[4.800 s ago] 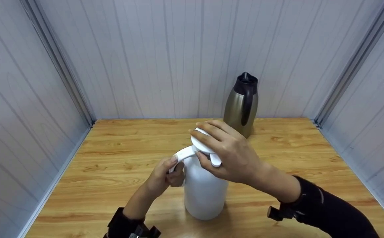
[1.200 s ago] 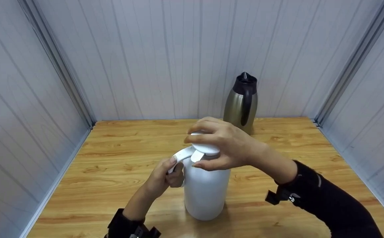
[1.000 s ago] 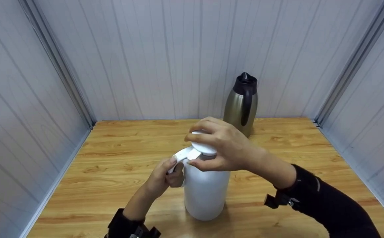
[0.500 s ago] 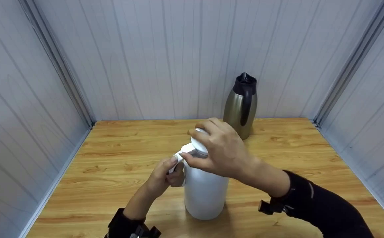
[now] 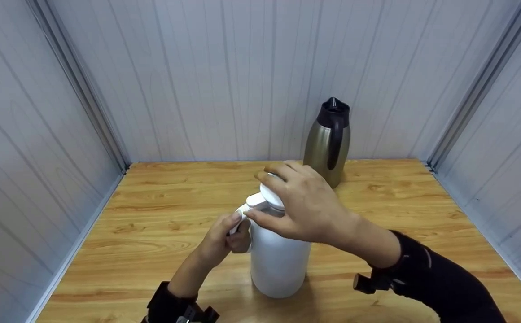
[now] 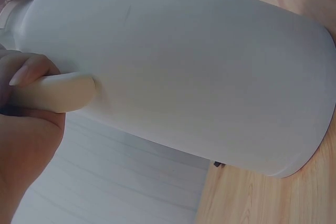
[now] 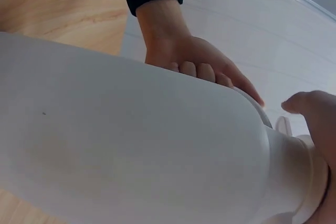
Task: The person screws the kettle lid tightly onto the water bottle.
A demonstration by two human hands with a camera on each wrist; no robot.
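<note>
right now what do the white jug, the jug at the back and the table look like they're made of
White jug: probably plastic, matte and opaque, with even colour and no glints; the left hand grips its handle, the right hand its lid.
Back jug: brushed metal body, likely steel, with soft sheen; glossy black top and handle, likely plastic.
Table: wood or wood-look laminate, with grain and slight gloss.

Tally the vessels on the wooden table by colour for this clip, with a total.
White jug, its handle gripped by the left hand and its lid gripped by the right hand: 1
Steel-coloured jug with black top, standing at the back by the wall: 1
Total: 2
</note>
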